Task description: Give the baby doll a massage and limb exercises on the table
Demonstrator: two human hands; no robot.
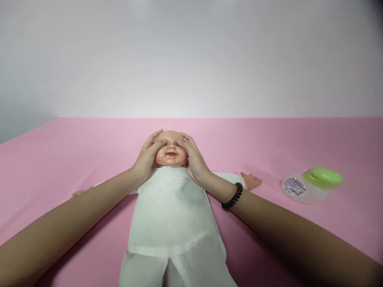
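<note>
A baby doll [172, 207] in a white top and trousers lies on its back, its head toward the far side. My left hand [147, 154] cups one side of the doll's head, its thumb resting by the eye. On the other side my right hand [194, 155] holds the head the same way, thumb at the other eye. Fingers of both hands curve round the sides of the head and are partly hidden. The doll's mouth and nose show between my palms. Its arms stretch out sideways beneath my forearms.
A clear bottle with a green cap [324, 177] and a printed label lies at the right, beyond the doll's hand [250, 181]. Pink cloth [89, 147] covers the table, which ends at a pale wall [191, 59]. A black beaded bracelet [233, 197] circles my right wrist.
</note>
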